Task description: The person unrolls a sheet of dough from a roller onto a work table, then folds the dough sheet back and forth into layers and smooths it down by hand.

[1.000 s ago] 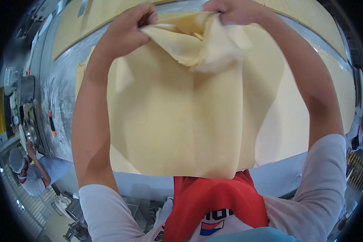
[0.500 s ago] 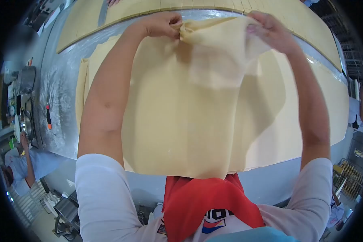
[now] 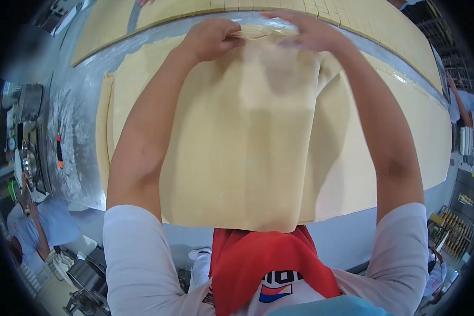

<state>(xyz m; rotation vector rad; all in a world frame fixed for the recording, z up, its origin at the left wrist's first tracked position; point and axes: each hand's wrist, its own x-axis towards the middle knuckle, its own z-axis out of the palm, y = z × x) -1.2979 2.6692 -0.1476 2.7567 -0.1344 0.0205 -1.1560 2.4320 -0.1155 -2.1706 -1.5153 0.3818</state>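
Note:
A wide sheet of pale yellow dough [image 3: 237,158] lies over the metal table and hangs over its near edge in front of me. My left hand [image 3: 213,39] is closed on the gathered far edge of this sheet. My right hand [image 3: 313,34], somewhat blurred, hovers over that same edge with its thumb and fingers apart. Below it, a raised fold in the dough runs down the right of the middle. More flat dough spreads out on both sides beneath my arms.
Along the far side stretches a long dough slab [image 3: 195,6] with cut lines. An orange-and-black handled tool [image 3: 59,151] rests on the floured metal table [image 3: 76,131]. Other people [image 3: 42,226] stand at the left and right edges. A dark pot [image 3: 87,276] stands lower left.
My right hand has let go of the lifted dough and moved left toward my left hand. The raised flap has dropped lower, and my left hand still grips the far edge.

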